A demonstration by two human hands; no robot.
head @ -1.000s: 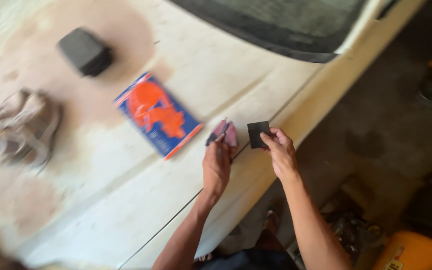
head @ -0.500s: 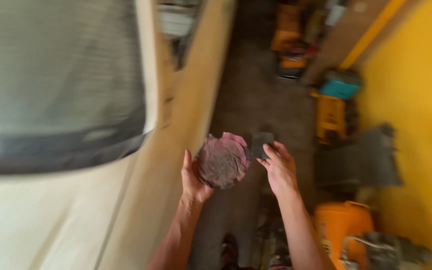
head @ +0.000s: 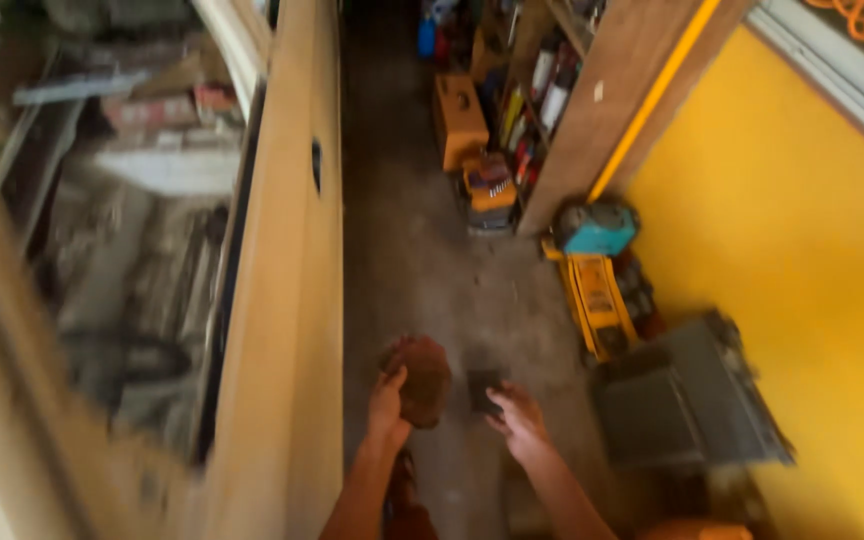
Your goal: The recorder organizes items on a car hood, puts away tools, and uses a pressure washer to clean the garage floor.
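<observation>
My left hand (head: 386, 402) holds a worn, round reddish-brown abrasive disc (head: 422, 378) out in front of me. My right hand (head: 518, 417) grips a small dark square pad (head: 482, 389) just to the right of the disc. Both hands hang low in the view, above the grey concrete floor, beside the cream side of a car (head: 297, 300). The picture is blurred by head motion.
The car's side window (head: 122, 260) fills the left. A yellow floor jack (head: 597, 295) with a teal top and a grey metal box (head: 687, 395) stand along the yellow wall (head: 812, 300) at right. Shelves with bottles and yellow containers (head: 472, 130) lie further ahead.
My view has swung from the car's cream panel, with its blue-and-orange packet, to the aisle beside the car. Both hands kept the disc and the pad and now sit lower in view.
</observation>
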